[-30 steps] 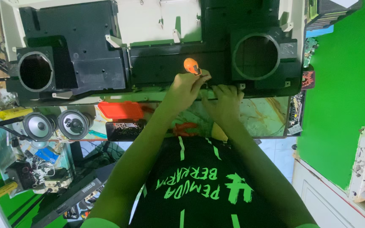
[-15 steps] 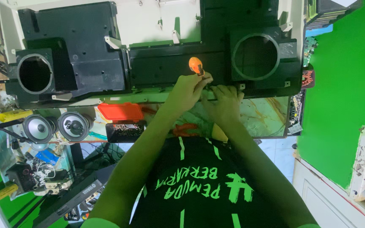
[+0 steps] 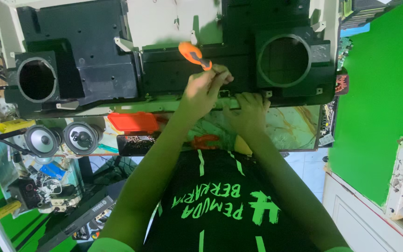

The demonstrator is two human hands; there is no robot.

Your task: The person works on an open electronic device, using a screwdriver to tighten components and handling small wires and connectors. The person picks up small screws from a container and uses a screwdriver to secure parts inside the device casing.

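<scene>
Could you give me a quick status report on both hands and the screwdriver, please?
Left hand gripping orange-handled screwdriver, tip hidden behind fingers. Right hand braced on front edge of black speaker housing. Nothing blocking.

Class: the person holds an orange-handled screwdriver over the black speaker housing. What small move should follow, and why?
Probably turn the screwdriver in place: the left hand grips it tilted at the housing edge, while the right hand rests on that edge.

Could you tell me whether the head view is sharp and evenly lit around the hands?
Head view: the orange-handled screwdriver and both hands are reasonably sharp; the black plastic speaker housing is dim, its round openings nearly black; the green wall is brighter.
</scene>
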